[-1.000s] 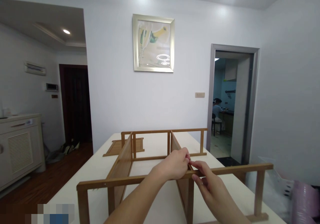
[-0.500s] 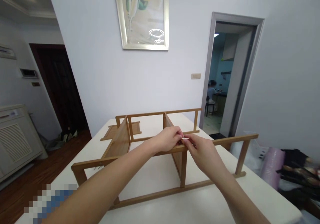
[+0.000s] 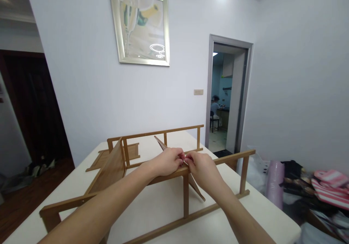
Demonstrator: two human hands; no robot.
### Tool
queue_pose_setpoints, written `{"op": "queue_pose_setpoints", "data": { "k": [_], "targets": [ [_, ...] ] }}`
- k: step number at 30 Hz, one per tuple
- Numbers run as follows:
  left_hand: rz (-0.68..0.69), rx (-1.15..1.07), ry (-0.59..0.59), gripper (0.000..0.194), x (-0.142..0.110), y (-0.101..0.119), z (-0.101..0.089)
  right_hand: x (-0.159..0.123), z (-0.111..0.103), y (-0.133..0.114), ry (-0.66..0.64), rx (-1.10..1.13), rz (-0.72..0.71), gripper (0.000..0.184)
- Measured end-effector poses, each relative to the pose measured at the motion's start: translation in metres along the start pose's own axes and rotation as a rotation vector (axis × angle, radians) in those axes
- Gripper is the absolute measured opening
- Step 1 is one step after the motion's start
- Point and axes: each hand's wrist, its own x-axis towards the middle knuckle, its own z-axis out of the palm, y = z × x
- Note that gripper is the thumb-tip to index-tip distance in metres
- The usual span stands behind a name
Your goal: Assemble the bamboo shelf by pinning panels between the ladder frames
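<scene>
A wooden rack frame [image 3: 234, 156] lies partly assembled on the white table [image 3: 152, 207], with two slatted panels standing between its front and back rails. My left hand [image 3: 166, 161] is closed on the front top rail where the right panel [image 3: 196, 186] meets it. My right hand [image 3: 201, 168] is closed right beside it, fingertips pinching at the same joint. A small pale piece shows between the fingertips; I cannot make out what it is. The left panel [image 3: 110, 167] stands slanted further left.
A loose slatted panel [image 3: 105, 158] lies flat at the table's far left. To the right, off the table, sit a pink roll [image 3: 274, 182], dark items and a striped cloth [image 3: 331, 186]. A person sits in the room beyond the open doorway [image 3: 227, 95].
The view has swung right and tilted down. Both hands stay together at the same joint on the front rail, now closer together.
</scene>
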Motion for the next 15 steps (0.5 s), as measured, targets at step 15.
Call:
{"op": "queue_pose_setpoints", "data": {
  "k": [15],
  "targets": [
    [0.293,0.145,-0.175,0.029,0.017,-0.001,-0.013,-0.069,0.006,0.022,0.356,0.493,-0.061,0.02]
  ]
}}
